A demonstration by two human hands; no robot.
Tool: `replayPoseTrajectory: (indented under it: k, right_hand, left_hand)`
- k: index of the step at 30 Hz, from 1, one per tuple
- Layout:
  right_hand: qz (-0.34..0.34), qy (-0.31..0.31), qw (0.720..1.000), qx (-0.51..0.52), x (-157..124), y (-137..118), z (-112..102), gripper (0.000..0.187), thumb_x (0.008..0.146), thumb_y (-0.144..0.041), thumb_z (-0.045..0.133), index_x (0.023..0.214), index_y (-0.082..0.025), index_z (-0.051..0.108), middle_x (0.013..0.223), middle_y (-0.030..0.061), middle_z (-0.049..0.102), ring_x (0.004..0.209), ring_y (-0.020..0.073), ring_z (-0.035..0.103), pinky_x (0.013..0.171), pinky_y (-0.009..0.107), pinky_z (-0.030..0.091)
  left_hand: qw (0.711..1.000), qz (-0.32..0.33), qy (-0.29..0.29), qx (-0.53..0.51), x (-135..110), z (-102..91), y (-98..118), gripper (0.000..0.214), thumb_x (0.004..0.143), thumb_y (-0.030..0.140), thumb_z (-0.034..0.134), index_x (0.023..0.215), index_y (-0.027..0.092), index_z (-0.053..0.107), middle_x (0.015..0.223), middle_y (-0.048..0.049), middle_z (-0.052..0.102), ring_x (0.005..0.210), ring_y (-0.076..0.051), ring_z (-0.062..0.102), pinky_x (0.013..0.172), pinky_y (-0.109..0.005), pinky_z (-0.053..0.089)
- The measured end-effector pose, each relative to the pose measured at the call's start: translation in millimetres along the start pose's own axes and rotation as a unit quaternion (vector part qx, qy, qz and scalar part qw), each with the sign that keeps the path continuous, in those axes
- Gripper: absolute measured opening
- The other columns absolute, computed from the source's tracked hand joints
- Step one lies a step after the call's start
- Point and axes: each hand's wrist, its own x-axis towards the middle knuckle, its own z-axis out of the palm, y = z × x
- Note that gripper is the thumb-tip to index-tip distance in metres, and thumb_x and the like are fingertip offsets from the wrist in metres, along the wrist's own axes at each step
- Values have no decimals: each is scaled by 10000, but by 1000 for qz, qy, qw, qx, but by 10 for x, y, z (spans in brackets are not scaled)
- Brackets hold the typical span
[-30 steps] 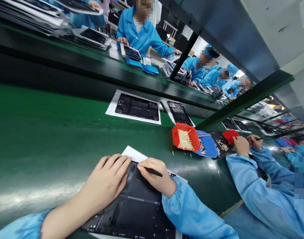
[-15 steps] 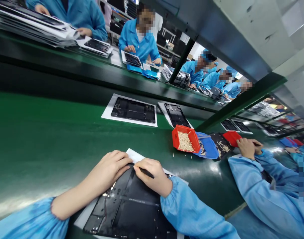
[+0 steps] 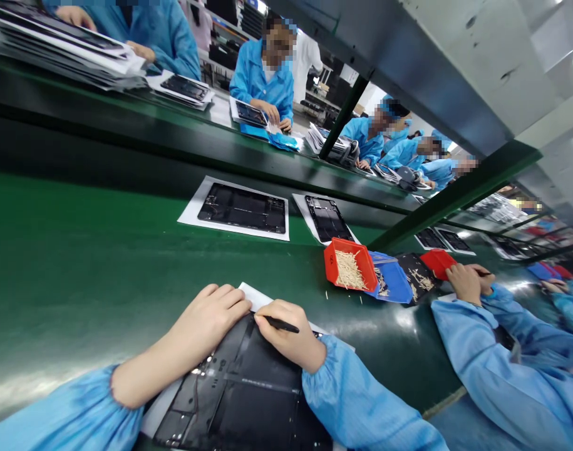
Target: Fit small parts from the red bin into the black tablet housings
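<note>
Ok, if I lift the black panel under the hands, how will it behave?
The black panel is probably stiff, being flat and framed, though thin. Its smooth face could slip. The small exposed parts at its lower left look fragile.

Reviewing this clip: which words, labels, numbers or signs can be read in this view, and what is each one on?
No words or numbers can be read with confidence.
A small dark mark on the wall of the red plastic tray is too small to read.
The black panel under the hands shows no legible print.

Black pen [image 3: 281,324] in right hand [image 3: 286,344]
</note>
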Motion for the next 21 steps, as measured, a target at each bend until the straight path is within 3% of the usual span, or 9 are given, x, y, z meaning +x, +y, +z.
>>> replayPoseTrajectory:
  k: [10,15,21]
  right_hand:
    - [9,1,1000,7,-15,36,16,120,940,-196,629,891,-160,733,823,70,760,728,158,699,728,266,562]
    - [43,-14,998,31,12,-11,-11,139,938,-240,642,914,-183,767,859,57,787,755,163,733,741,264,583]
    - [58,9,998,10,1,-58,-39,140,913,-238,643,859,-185,761,805,53,771,711,167,712,704,271,579]
  left_hand:
    - [1000,-11,-3,-22,-6,-5,3,154,986,205,526,1083,215,644,998,-20,659,951,-214,551,815,-382,337]
    - [995,-42,-2,-89,18,33,-78,251,1024,356,452,1006,251,679,929,-8,661,899,-203,551,768,-358,355]
    - [994,-26,1,-105,26,27,-171,266,1019,408,466,1004,282,700,941,-2,675,891,-174,573,773,-319,392]
